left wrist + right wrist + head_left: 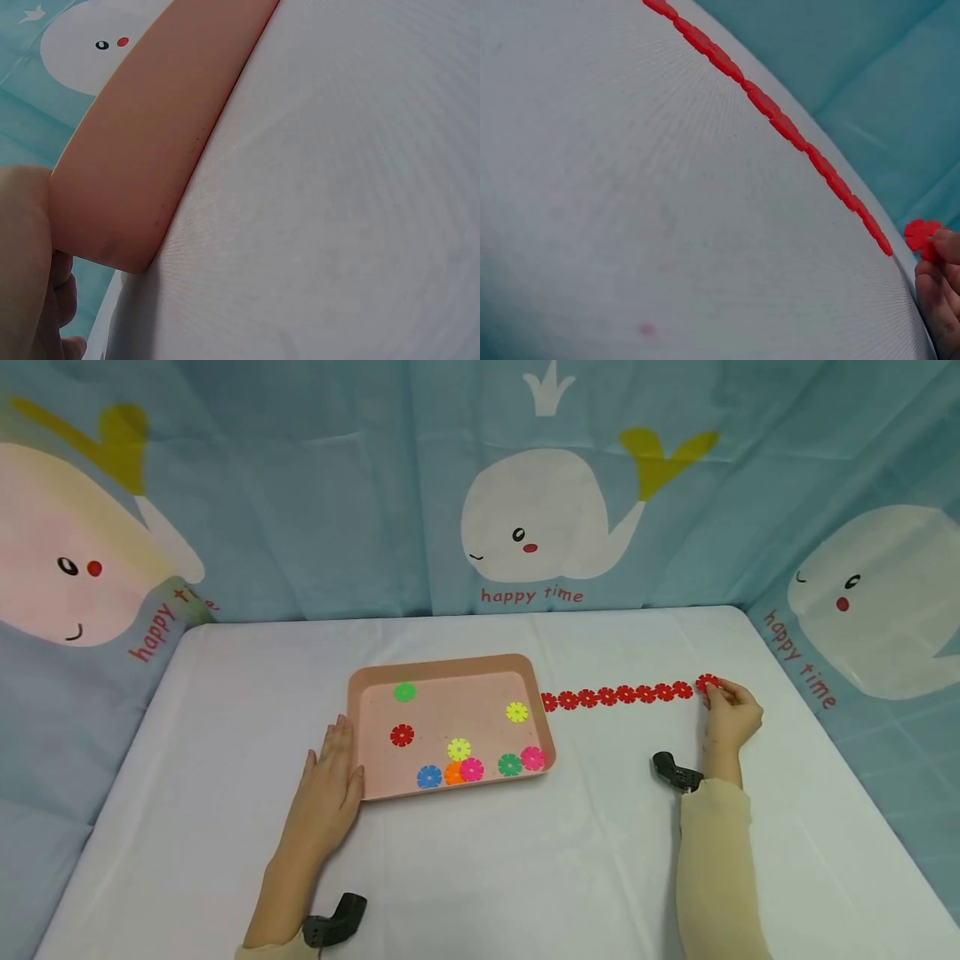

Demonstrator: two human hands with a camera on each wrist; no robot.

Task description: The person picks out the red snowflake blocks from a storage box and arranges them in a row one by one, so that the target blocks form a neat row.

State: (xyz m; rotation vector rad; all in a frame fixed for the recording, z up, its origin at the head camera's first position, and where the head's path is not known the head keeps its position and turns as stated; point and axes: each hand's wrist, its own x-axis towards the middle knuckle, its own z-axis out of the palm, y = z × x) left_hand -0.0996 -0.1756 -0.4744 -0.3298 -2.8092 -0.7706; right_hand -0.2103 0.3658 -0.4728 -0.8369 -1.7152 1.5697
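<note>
My right hand (731,717) pinches a red snowflake disc (707,682) between thumb and fingertips, just past the right end of a row of red snowflake discs (626,694). In the right wrist view, a gap shows between the pinched disc (921,236) and the row's end (883,241). The row lies on the white cloth and reaches left to the pink tray (435,670). Against the tray's left side rests my left hand (324,789), its fingers straight. The left wrist view shows that hand (26,255) touching the tray's outer wall (142,142).
Inside the tray lie a single red disc (402,735), a light green disc (405,692), a blue disc (429,777), a yellow disc (517,712) and several others, mostly along the front wall. A blue curtain (360,527) with whales hangs behind the table (600,860).
</note>
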